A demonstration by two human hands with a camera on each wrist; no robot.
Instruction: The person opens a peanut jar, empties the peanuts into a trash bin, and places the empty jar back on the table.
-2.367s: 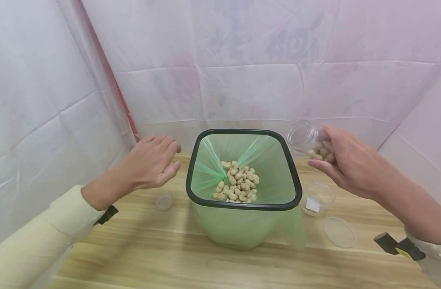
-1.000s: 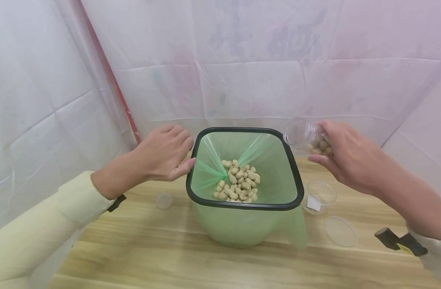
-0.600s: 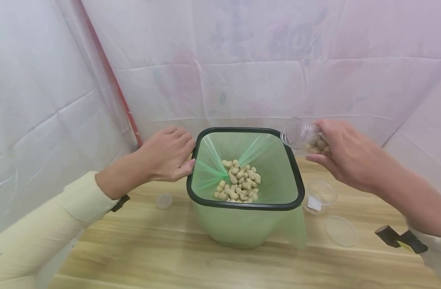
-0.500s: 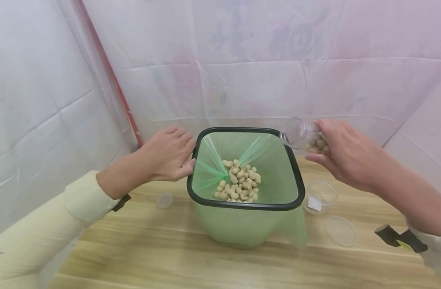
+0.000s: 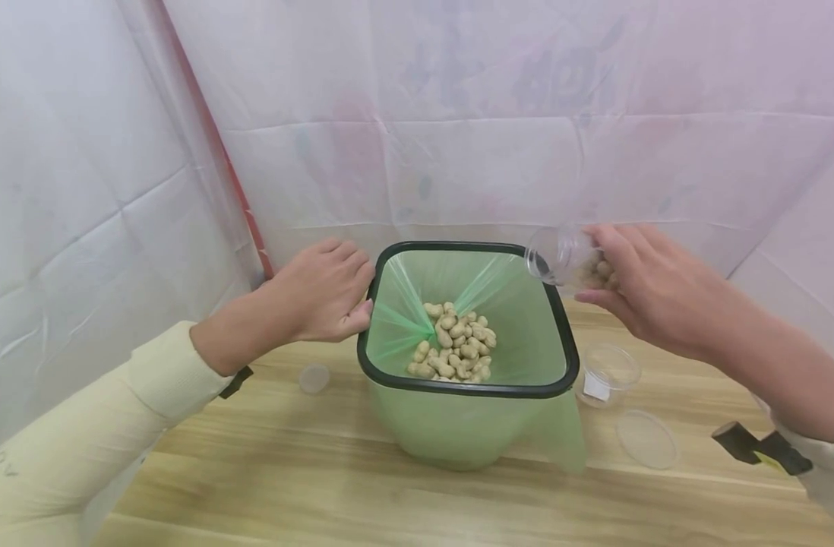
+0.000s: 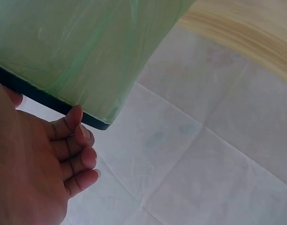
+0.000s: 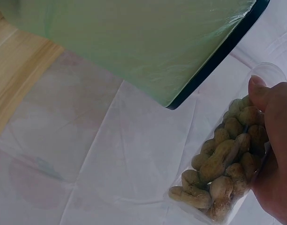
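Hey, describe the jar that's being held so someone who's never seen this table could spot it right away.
Start at the green-lined bin in the middle of the wooden table. Above its far right corner, the right hand grips a clear plastic jar tipped on its side, mouth toward the bin. Unlike the empty jar standing on the table, it is lifted and holds peanuts.

One bin, two jars (clear plastic), two lids.
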